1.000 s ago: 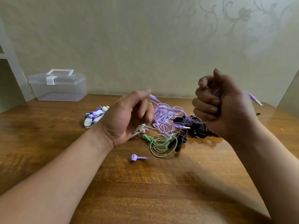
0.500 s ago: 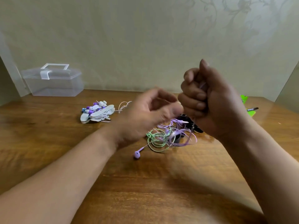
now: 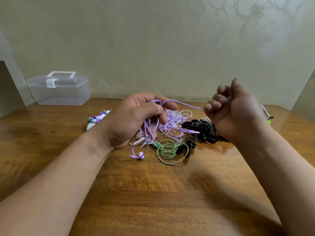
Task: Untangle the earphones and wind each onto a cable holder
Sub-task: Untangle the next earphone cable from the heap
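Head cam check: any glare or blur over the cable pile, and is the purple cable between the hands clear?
Head view: purple cable stretched from left hand to right hand reads sharp; head view: glare patch on the table beside the right wrist, off the pile; head view: near forearms soft, table's far edge bowed by the wide lens.

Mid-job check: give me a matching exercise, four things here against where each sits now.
1 purple earphone cable
2 green earphone cable
3 clear plastic box
4 black cable holders

a far left, by the wall
b stretched between left hand and right hand
c coiled on the wooden table
d beside the right hand

Pairs: 1-b, 2-c, 3-a, 4-d
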A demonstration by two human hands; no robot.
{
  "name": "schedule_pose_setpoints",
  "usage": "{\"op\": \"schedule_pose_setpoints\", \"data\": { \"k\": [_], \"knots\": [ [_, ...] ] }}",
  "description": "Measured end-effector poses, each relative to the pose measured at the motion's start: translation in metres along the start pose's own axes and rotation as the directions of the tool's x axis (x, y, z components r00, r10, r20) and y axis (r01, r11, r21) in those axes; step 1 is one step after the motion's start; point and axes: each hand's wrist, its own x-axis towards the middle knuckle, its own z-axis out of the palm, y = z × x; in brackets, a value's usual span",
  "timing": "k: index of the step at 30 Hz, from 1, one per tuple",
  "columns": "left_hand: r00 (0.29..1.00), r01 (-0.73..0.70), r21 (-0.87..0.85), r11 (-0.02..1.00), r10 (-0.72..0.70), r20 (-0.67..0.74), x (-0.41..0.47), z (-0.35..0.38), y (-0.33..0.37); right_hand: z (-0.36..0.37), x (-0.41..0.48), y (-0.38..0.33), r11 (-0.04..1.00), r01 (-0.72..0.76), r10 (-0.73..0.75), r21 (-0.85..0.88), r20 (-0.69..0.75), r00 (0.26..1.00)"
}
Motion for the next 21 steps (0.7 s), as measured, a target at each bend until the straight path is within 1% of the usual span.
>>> {"op": "schedule_pose_setpoints", "data": {
  "k": [1,3,4,5,6,7,8,10,11,12,13,14,16,17,19,20,21],
  "knots": [
    [0.999,-0.008,0.01,1.0,0.008,-0.045,0.001,0.0,0.0,-0.002,0.001,-0.001,0.995,-0.025,0.025,-0.101,0.0,1.0],
    [0.995,-0.019,-0.004,1.0,0.018,-0.103,0.003,-0.001,0.0,-0.006,-0.001,-0.004,0.937,-0.092,0.115,-0.336,0.049,0.992],
    [0.993,-0.027,-0.017,0.999,0.024,-0.116,0.004,-0.003,0.0,-0.01,-0.003,-0.006,0.896,-0.113,0.176,-0.43,0.109,0.978],
    [0.992,-0.036,-0.029,0.999,0.032,-0.122,0.004,-0.005,0.001,-0.013,-0.004,-0.007,0.856,-0.113,0.243,-0.504,0.201,0.949],
    [0.991,-0.046,-0.039,0.998,0.041,-0.124,0.004,-0.008,0.001,-0.017,-0.006,-0.007,0.826,-0.086,0.312,-0.557,0.326,0.892],
    [0.991,-0.055,-0.045,0.997,0.049,-0.125,0.005,-0.011,0.002,-0.019,-0.008,-0.008,0.806,-0.042,0.378,-0.59,0.458,0.804],
    [0.99,-0.061,-0.047,0.997,0.055,-0.126,0.004,-0.014,0.002,-0.022,-0.01,-0.009,0.787,0.009,0.437,-0.616,0.568,0.698],
    [0.991,-0.063,-0.046,0.997,0.057,-0.125,0.004,-0.015,0.003,-0.03,-0.011,-0.012,0.756,0.085,0.542,-0.649,0.693,0.475],
    [0.99,-0.057,-0.04,0.998,0.051,-0.128,0.004,-0.016,0.002,-0.033,-0.011,-0.013,0.756,0.099,0.567,-0.647,0.722,0.396],
    [0.99,-0.046,-0.028,0.999,0.042,-0.133,0.004,-0.016,0.001,-0.033,-0.013,-0.013,0.764,0.105,0.566,-0.636,0.74,0.363],
    [0.99,-0.033,-0.009,0.999,0.032,-0.135,0.004,-0.016,-0.001,-0.031,-0.013,-0.011,0.781,0.096,0.544,-0.618,0.747,0.382],
    [0.991,-0.02,0.019,1.0,0.022,-0.129,0.004,-0.014,-0.002,-0.026,-0.014,-0.009,0.797,0.064,0.517,-0.6,0.734,0.44],
    [0.993,-0.003,0.138,0.99,0.019,-0.115,0.004,-0.008,-0.005,-0.015,-0.015,0.003,0.819,0.007,0.453,-0.574,0.654,0.606],
    [0.993,0.002,0.225,0.974,0.024,-0.116,0.004,-0.004,-0.007,-0.01,-0.015,0.01,0.808,0.023,0.422,-0.588,0.607,0.673],
    [0.992,0.021,0.377,0.926,0.026,-0.119,0.005,0.003,-0.013,-0.002,-0.018,0.026,0.726,0.112,0.369,-0.679,0.521,0.769],
    [0.993,0.026,0.42,0.907,0.025,-0.117,0.005,0.004,-0.016,0.001,-0.02,0.032,0.68,0.144,0.346,-0.719,0.488,0.802],
    [0.993,0.028,0.44,0.898,0.024,-0.113,0.006,0.005,-0.018,0.001,-0.021,0.037,0.66,0.159,0.323,-0.734,0.468,0.823]
  ]
}}
